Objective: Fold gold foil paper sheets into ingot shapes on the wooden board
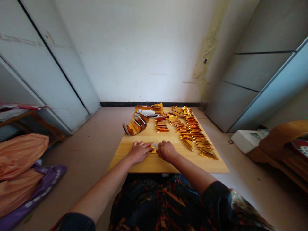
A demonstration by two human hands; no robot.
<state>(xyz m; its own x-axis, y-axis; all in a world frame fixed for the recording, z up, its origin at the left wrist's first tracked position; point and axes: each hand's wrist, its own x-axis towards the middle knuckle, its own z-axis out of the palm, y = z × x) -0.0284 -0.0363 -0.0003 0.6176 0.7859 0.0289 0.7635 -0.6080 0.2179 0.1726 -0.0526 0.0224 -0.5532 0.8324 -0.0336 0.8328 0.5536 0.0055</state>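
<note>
Both hands work on one small sheet of gold foil paper (154, 147), its pale underside partly showing, near the front middle of the table. My left hand (140, 151) grips its left part with the fingers bent over it. On the other edge my right hand (166, 150) is closed, knuckles up, fingertips tucked from sight. Just beyond lie a short row of folded gold foil pieces (162, 125) and, to the left, a curled stack of gold foil sheets (136, 125). Long overlapping rows of folded gold pieces (195, 131) run down the right side.
The low wooden table (120, 160) stands near a white wall (144, 48). A white roll-like object (145, 112) lies at its back. Orange and purple bags (21, 170) are on the left, a grey cabinet (240, 83) and wooden furniture (276, 154) on the right.
</note>
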